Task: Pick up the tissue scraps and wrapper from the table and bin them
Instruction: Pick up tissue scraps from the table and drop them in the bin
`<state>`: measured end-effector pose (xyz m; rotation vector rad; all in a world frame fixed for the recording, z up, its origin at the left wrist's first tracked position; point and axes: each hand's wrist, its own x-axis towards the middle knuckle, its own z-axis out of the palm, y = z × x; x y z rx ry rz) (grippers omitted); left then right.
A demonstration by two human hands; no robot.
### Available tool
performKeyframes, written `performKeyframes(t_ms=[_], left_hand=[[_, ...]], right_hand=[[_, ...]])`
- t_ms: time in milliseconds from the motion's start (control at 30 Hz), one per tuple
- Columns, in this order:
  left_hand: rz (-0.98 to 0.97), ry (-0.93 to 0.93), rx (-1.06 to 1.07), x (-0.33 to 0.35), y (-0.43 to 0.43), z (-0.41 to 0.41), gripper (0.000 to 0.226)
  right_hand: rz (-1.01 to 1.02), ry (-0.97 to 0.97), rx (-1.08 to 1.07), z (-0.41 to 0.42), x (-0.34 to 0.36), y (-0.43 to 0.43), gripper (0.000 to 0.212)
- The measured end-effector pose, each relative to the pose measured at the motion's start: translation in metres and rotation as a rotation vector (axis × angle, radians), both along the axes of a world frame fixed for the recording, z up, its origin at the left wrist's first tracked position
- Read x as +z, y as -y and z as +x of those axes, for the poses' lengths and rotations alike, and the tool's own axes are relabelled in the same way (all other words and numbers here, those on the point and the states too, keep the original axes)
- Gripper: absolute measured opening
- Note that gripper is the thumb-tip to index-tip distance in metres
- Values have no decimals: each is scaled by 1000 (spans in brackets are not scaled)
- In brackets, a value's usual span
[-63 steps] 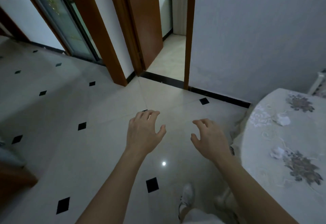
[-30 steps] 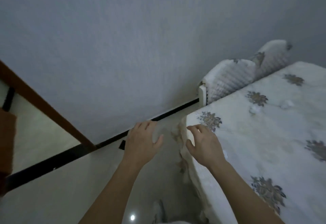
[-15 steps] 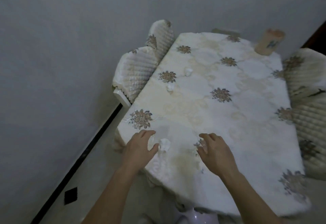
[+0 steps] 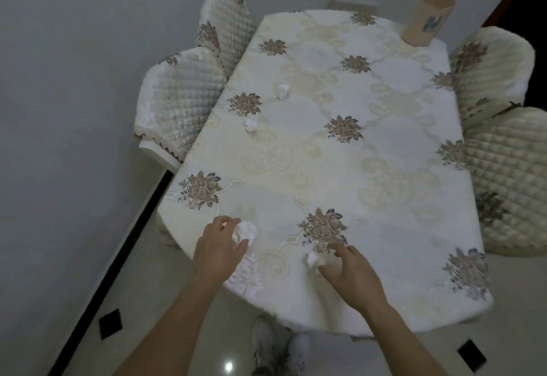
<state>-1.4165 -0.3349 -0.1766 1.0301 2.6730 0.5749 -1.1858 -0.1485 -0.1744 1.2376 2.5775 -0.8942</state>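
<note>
Several white tissue scraps lie on the floral tablecloth of the table (image 4: 370, 186). My left hand (image 4: 217, 246) curls around a crumpled scrap (image 4: 246, 231) near the front left edge, thumb and fingers on either side of it. My right hand (image 4: 350, 272) pinches a smaller scrap (image 4: 314, 260) just below a flower motif. Two more scraps sit further back on the left: one (image 4: 250, 124) by the table's left edge and another (image 4: 282, 90) beyond it. No wrapper or bin shows in the head view.
A tan cylindrical container (image 4: 426, 18) stands at the far right corner. Quilted chairs flank the table: two on the left (image 4: 180, 103) and two on the right (image 4: 500, 150). A grey wall runs close along the left. My shoes (image 4: 279, 346) stand on tiled floor below.
The view has swung from the doorway and floor to the table. Both hands have reached onto the tablecloth, and each now has its fingers on a tissue scrap.
</note>
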Motion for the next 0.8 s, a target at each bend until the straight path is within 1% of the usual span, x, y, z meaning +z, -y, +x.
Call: performKeyframes(t_ms=[100, 200, 333, 400, 467, 567, 600, 700, 800], left_hand=[[-54, 111, 21, -8, -8, -6, 56], [-67, 180, 22, -16, -15, -11, 60], [-96, 194, -42, -27, -24, -19, 57], [-97, 195, -69, -31, -26, -22, 51], [-79, 182, -88, -35, -26, -24, 40], [-24, 157, -105, -41, -22, -23, 18], [-5, 157, -100, -43, -19, -22, 13], [31, 184, -60, -48, -14, -20, 7], [85, 231, -56, -46, -16, -18, 7]], right_hand=[[26, 54, -47, -11, -8, 9, 57], [88, 145, -107, -23, -13, 16, 61], [123, 210, -169, -39, -20, 23, 72], [147, 230, -180, -46, -23, 25, 74], [146, 224, -182, -50, -26, 26, 66], [94, 182, -207, -50, -32, 26, 37], [88, 166, -212, -50, -33, 26, 30], [58, 82, -248, -46, -36, 26, 21], [-40, -28, -348, -44, -32, 23, 20]])
